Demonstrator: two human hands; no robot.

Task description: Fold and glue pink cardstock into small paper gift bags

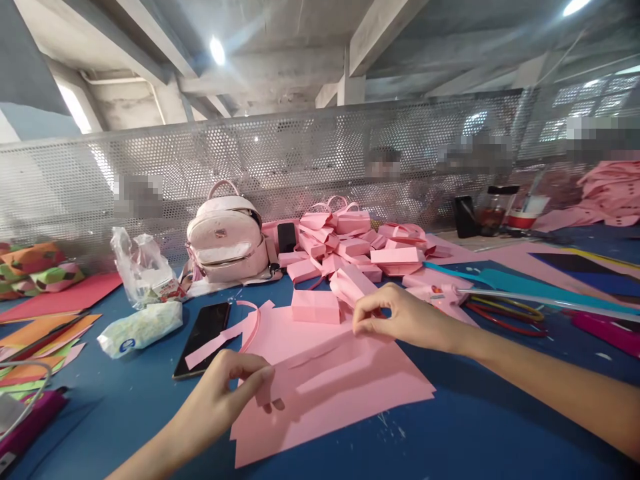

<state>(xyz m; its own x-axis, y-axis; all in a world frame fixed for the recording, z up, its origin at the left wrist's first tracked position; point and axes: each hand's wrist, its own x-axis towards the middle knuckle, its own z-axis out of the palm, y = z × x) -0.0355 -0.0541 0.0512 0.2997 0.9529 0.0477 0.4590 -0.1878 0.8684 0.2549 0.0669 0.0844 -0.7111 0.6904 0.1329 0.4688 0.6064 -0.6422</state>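
A folded piece of pink paper is stretched between my two hands, above larger pink sheets on the blue table. My left hand pinches its left end, with fingertips partly behind the paper. The right end is pinched by my right hand. Just beyond the paper stands a small pink box, and a heap of pink folded boxes lies farther back. A curved pink strip is near my left hand.
A black phone, a tissue pack and a pale pink backpack are at the left. A pink glue gun, coiled cords and a teal sheet are at the right. A perforated metal screen stands behind.
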